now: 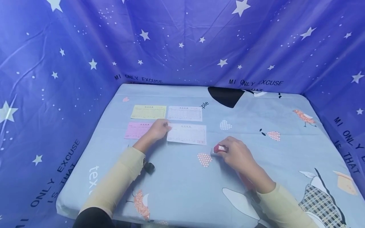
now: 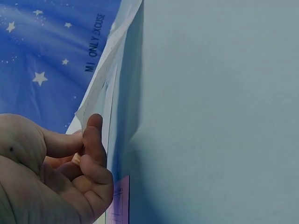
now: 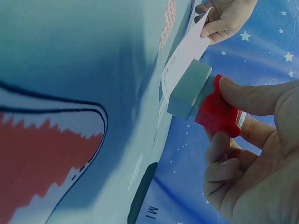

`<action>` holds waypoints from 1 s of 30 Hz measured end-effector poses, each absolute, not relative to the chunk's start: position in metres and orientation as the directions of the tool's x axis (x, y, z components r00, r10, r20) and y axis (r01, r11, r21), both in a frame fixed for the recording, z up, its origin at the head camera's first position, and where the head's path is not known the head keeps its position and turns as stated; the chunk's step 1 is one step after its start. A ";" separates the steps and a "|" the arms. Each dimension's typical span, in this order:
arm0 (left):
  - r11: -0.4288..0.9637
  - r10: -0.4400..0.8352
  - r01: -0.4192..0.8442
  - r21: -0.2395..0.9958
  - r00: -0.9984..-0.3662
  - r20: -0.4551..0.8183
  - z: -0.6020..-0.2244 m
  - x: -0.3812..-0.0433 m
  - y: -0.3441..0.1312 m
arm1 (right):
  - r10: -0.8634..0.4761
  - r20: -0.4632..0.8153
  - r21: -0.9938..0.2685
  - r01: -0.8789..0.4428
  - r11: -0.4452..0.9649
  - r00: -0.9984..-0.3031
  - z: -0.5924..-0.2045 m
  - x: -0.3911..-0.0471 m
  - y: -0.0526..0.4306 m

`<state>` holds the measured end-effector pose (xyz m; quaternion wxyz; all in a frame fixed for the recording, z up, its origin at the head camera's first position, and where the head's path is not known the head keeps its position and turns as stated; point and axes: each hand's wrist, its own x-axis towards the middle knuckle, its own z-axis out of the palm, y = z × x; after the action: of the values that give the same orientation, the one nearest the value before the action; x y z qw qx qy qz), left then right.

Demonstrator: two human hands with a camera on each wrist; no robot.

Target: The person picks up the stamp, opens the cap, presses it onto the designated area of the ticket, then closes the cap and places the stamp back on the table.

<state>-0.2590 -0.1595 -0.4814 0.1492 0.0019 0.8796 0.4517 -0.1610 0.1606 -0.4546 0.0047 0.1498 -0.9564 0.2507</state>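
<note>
Between thumb and fingers, my left hand point(image 1: 156, 130) pinches the left edge of a white printed slip point(image 1: 186, 134). That edge is lifted off the cloth, as the left wrist view shows with the raised paper point(image 2: 96, 91). A small reddish mark lies at the slip's lower right corner. To the right of the slip, my right hand point(image 1: 239, 155) grips a stamp with a red handle point(image 1: 219, 148). In the right wrist view the stamp's pale grey block point(image 3: 190, 91) points toward the slip point(image 3: 184, 60), and the thumb presses the red part point(image 3: 219, 109).
A yellow slip point(image 1: 149, 112) and a bluish-white slip point(image 1: 184, 113) lie side by side farther back. The pink slip point(image 1: 137, 130) is partly covered by my left hand. A patterned light-blue cloth point(image 1: 176, 183) covers the table. Blue starry curtains point(image 1: 182, 57) surround it.
</note>
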 end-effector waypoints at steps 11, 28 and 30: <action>0.622 0.133 -0.118 0.774 -0.958 -0.253 -0.482 -0.268 -0.158 | -0.274 0.064 -0.479 -0.270 0.835 -0.960 -0.455 -0.159 0.160; 0.882 0.154 0.039 0.469 -0.966 -0.209 -0.455 -0.297 -0.167 | -0.270 0.050 -0.481 -0.260 0.838 -0.962 -0.459 -0.161 0.162; 0.890 0.174 0.064 0.452 -0.963 -0.204 -0.450 -0.307 -0.168 | -0.269 0.053 -0.476 -0.261 0.840 -0.962 -0.459 -0.161 0.161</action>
<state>-0.3067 -0.1678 -0.4499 0.1205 0.0617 0.9645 0.2267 -0.1612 0.1609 -0.4588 -0.0080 0.1381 -0.9591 0.2470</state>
